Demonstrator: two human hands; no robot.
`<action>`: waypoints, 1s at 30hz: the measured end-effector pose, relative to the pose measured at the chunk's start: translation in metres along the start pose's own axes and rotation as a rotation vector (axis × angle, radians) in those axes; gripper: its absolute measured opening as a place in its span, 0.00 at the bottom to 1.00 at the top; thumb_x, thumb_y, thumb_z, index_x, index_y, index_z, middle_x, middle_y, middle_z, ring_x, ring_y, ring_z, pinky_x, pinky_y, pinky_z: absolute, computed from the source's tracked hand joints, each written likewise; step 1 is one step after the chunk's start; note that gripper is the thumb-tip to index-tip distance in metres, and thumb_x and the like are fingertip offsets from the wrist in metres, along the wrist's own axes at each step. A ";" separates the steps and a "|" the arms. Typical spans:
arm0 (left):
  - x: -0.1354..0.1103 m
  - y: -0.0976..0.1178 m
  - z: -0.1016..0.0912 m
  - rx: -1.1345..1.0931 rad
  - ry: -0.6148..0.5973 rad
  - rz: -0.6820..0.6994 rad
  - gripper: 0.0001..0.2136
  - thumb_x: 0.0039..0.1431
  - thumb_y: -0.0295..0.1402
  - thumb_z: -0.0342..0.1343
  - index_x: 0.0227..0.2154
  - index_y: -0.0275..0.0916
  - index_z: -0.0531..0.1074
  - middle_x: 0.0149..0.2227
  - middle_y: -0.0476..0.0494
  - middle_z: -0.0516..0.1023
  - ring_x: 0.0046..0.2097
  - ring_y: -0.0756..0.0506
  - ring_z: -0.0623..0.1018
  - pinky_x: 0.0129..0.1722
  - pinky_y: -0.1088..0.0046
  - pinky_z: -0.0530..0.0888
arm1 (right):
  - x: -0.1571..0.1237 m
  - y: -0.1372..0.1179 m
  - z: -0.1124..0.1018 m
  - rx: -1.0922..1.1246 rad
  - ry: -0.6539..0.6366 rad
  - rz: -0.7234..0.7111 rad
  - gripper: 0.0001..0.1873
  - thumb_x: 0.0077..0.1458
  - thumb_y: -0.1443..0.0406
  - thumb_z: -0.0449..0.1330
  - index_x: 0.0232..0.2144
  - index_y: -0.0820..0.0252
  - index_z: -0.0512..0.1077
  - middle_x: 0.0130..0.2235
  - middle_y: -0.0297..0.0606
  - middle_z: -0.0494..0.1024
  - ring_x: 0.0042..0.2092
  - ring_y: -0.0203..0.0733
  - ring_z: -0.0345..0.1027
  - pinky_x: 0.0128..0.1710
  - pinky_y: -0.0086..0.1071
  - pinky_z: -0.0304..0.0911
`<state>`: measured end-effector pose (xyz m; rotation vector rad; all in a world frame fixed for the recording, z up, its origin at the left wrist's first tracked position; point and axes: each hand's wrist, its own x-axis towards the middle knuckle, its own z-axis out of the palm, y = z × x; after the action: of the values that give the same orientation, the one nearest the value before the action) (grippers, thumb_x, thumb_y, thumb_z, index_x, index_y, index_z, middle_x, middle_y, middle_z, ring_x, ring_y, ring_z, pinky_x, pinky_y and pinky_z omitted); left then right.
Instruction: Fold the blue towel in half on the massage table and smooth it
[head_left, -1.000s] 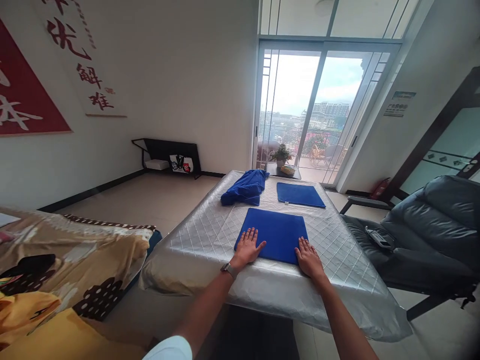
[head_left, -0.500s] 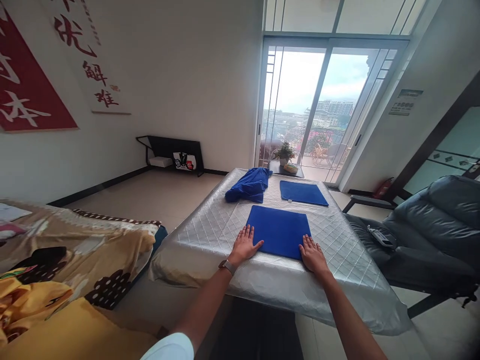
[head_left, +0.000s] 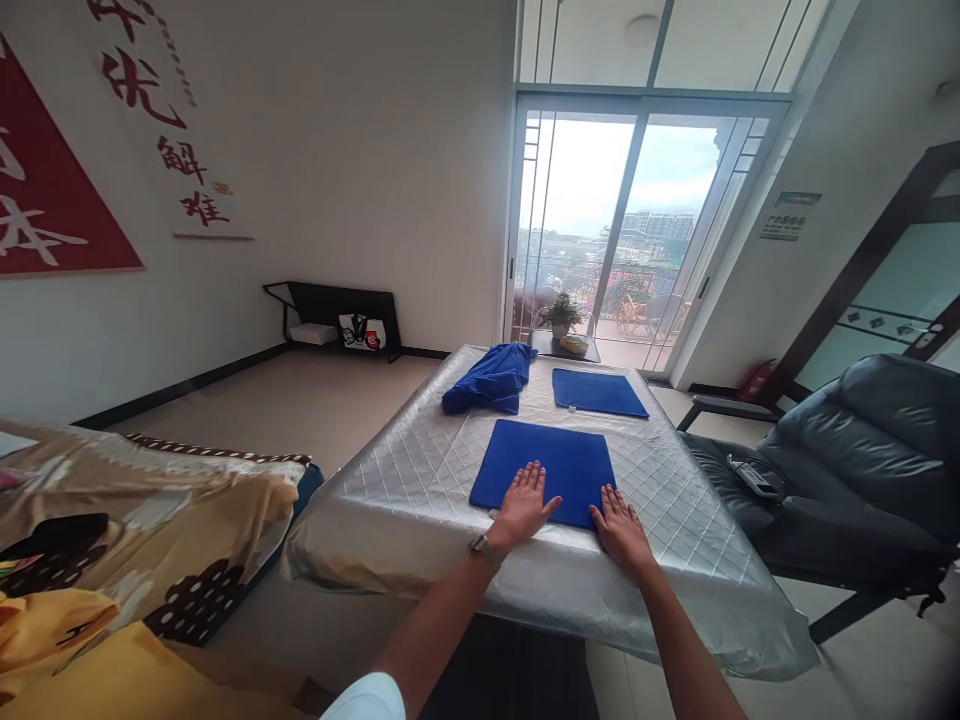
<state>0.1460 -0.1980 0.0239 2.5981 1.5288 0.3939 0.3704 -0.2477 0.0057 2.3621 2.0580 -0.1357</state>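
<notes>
A flat folded blue towel [head_left: 546, 462] lies on the silver quilted table cover [head_left: 420, 470] near the front edge. My left hand [head_left: 523, 505] rests flat on the towel's near middle, fingers spread, a watch on its wrist. Flat on the towel's near right corner lies my right hand [head_left: 621, 523], fingers stretched out. A second folded blue towel [head_left: 598, 392] sits at the far right of the table. Beside it, at the far left, is a crumpled blue cloth [head_left: 489, 380].
A dark grey recliner [head_left: 862, 450] with a remote on its seat stands right of the table. A patterned brown and yellow blanket [head_left: 127, 540] covers furniture at the left. Beyond the table are a potted plant [head_left: 560, 314] and sliding glass doors [head_left: 630, 230].
My left hand slid right from the towel's left edge to its near middle. The right hand stayed at the right corner.
</notes>
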 end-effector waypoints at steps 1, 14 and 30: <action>0.006 0.017 0.005 -0.017 0.010 0.086 0.38 0.69 0.56 0.29 0.70 0.31 0.53 0.72 0.36 0.50 0.73 0.40 0.49 0.71 0.59 0.49 | -0.001 0.000 -0.001 -0.003 -0.003 -0.001 0.36 0.69 0.53 0.34 0.72 0.65 0.42 0.74 0.40 0.40 0.74 0.43 0.31 0.71 0.44 0.34; 0.008 0.011 0.015 -0.084 -0.109 0.006 0.38 0.69 0.55 0.25 0.71 0.34 0.51 0.73 0.41 0.47 0.73 0.42 0.45 0.72 0.57 0.44 | -0.002 -0.002 -0.005 0.033 -0.049 0.023 0.38 0.69 0.51 0.33 0.73 0.65 0.39 0.74 0.36 0.37 0.74 0.41 0.28 0.71 0.42 0.31; -0.038 -0.083 -0.016 -0.020 -0.119 -0.265 0.49 0.61 0.67 0.31 0.72 0.29 0.43 0.74 0.34 0.38 0.74 0.36 0.41 0.71 0.55 0.44 | -0.001 0.000 -0.012 0.056 -0.076 0.015 0.37 0.69 0.51 0.34 0.73 0.64 0.42 0.74 0.39 0.39 0.74 0.42 0.31 0.71 0.43 0.32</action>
<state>0.0537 -0.1909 0.0144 2.3136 1.7842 0.2230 0.3706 -0.2481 0.0180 2.3634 2.0291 -0.2812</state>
